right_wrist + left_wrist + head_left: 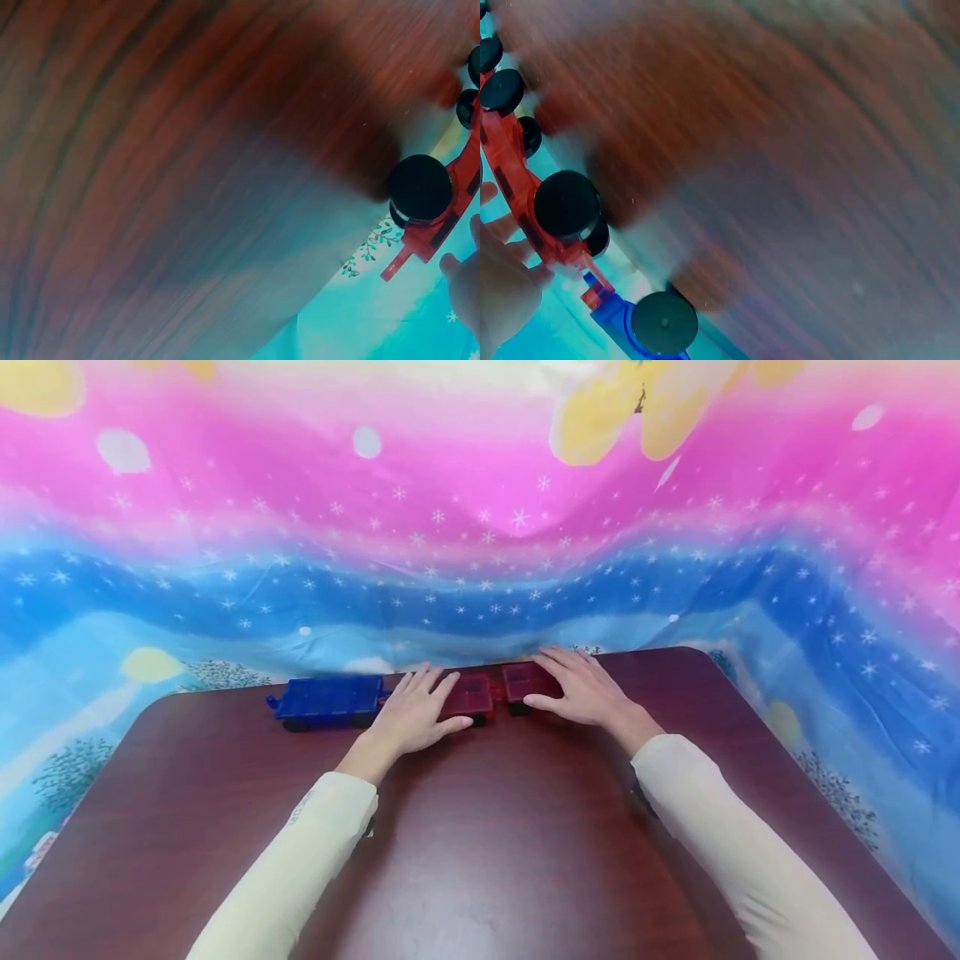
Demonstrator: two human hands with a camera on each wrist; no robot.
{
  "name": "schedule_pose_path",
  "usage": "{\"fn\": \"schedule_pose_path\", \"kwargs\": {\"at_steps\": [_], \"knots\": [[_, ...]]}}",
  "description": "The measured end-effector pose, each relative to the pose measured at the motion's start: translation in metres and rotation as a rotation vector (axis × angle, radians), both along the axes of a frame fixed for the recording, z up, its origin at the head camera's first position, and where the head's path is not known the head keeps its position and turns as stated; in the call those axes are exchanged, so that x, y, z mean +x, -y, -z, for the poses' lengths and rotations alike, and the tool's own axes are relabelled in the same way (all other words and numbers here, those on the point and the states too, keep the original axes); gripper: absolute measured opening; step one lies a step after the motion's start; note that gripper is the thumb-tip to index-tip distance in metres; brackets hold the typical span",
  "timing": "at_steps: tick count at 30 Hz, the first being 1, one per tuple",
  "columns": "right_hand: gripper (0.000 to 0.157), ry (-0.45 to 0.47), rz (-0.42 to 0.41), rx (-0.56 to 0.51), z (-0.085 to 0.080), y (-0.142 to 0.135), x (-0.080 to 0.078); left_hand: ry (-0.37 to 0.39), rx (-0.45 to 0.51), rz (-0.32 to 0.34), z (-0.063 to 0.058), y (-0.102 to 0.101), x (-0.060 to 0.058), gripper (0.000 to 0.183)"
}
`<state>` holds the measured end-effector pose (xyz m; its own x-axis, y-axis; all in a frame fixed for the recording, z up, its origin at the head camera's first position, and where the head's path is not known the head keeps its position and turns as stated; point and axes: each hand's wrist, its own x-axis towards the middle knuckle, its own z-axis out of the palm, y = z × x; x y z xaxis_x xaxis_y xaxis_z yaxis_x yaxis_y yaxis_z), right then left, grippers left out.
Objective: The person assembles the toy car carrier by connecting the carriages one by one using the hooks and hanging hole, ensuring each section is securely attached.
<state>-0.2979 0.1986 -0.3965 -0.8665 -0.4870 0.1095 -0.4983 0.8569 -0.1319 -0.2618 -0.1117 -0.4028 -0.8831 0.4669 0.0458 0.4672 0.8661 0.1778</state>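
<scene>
While the left hand [411,710] is spreading nearly straight fingers over one red car [472,695] at the centre of the head view, the right hand [583,689] is extending its fingers over another red car [518,684] just right of centre; whether either is pinching anything, I cannot tell. Left of centre, a blue car [330,698] is standing on the brown table [480,860], hooking onto the first red car.

a dark reddish-brown counter [510,827] with wood grain and rounded far corners has a pale shine across its middle. behind it and along both sides hangs a cloth [480,556], pink above and blue below, printed with white snowflakes [520,517], pale spots [367,442], yellow shapes [600,422] and leafy sprigs [225,674]. creases show at its right.
</scene>
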Motion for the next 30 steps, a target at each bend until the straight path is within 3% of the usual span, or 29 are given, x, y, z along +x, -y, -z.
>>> {"fn": "schedule_pose_path", "kwargs": {"at_steps": [10, 18, 26, 30], "knots": [[0.095, 0.004, -0.003, 0.031, 0.004, -0.004, -0.01, -0.023, -0.076, 0.004, 0.007, -0.01, -0.016, 0.092], [0.09, 0.017, -0.006, 0.053, 0.008, 0.008, -0.011, -0.005, -0.091, -0.013, 0.012, -0.009, -0.018, 0.1], [0.095, 0.013, -0.002, 0.107, 0.008, 0.018, -0.015, -0.01, -0.114, -0.029, 0.011, -0.008, -0.021, 0.098], [0.093, 0.012, -0.016, 0.129, 0.016, 0.017, -0.013, 0.002, -0.126, -0.023, 0.014, -0.011, -0.02, 0.097]]}}
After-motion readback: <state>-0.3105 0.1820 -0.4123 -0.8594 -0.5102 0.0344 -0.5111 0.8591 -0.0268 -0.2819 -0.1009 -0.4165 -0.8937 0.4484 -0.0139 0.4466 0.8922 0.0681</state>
